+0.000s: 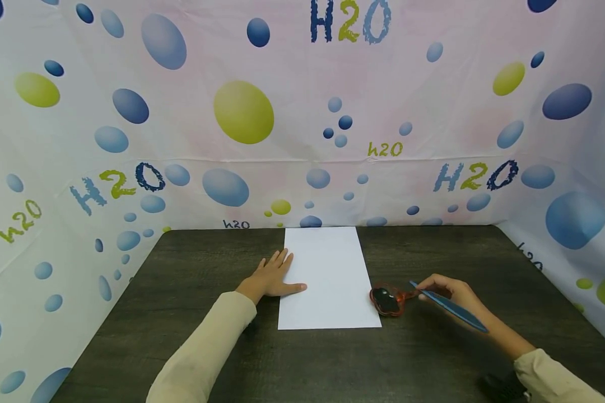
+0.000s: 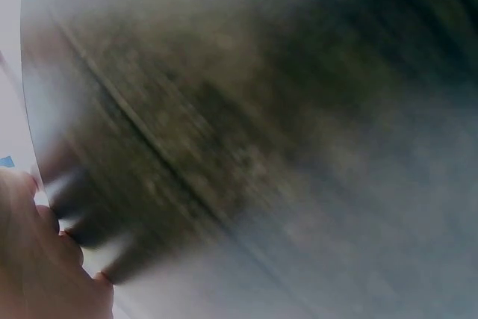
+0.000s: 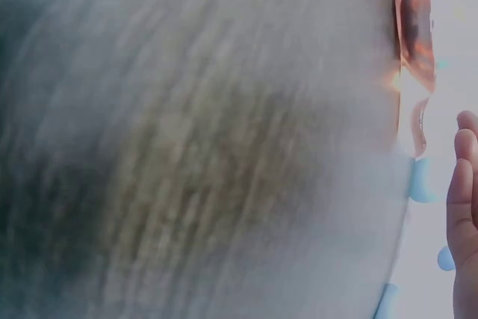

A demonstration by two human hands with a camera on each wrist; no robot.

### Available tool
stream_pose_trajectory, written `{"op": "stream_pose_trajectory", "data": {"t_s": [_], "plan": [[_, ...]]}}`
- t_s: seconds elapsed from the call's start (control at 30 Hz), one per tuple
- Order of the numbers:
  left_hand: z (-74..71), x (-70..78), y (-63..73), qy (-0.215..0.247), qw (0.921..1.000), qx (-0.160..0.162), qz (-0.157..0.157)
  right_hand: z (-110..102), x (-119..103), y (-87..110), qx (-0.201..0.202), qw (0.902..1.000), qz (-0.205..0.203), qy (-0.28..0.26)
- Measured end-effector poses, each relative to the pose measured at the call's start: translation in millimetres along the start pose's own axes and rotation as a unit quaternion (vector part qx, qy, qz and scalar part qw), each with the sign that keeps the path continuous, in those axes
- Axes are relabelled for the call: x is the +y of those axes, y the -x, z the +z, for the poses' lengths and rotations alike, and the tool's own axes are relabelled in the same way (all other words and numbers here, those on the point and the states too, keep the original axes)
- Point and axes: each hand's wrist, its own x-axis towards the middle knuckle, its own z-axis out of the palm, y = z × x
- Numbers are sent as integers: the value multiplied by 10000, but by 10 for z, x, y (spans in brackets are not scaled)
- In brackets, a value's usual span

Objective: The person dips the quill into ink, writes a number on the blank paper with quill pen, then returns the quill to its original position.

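Observation:
A white sheet of paper (image 1: 327, 280) lies upright in the middle of the dark table. My left hand (image 1: 272, 277) rests flat on its left edge, fingers and thumb spread. To the right, my right hand (image 1: 451, 291) pinches a slim blue stick-like thing (image 1: 456, 310), which slants down to the right and looks broader toward its lower end. Just left of these fingers, an orange see-through thing with a dark middle (image 1: 387, 299) overlaps the sheet's right edge. Parts of the left hand (image 2: 45, 259), the right hand (image 3: 464, 207) and the orange thing (image 3: 416, 31) show in the wrist views.
The dark wooden table (image 1: 191, 280) reaches back to a white backdrop (image 1: 302, 123) printed with blue and green dots. A dark object (image 1: 499, 387) sits by the right sleeve at the front; its kind is unclear.

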Motion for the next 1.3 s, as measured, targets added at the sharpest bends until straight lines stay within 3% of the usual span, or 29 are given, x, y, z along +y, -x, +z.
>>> {"op": "stream_pose_trajectory", "data": {"t_s": [0.3, 0.47, 0.73, 1.03, 1.3], "plan": [[19, -6, 10, 8, 10000, 7, -3, -9, -60, -65, -355, 9957, 815, -264], [32, -19, -2, 14, 10000, 20, 3, 1, -38, -100, -473, 9966, 563, -359], [48, -29, -18, -41, 10000, 15, 3, -19, -30, -192, -703, 9895, 382, -1204], [43, -37, -30, -79, 10000, -21, 3, -74, -83, -288, -1557, 9853, 553, -438], [39, -33, -33, -69, 10000, -27, -9, -37, -80, -410, -2087, 9746, 29, -808]]}}
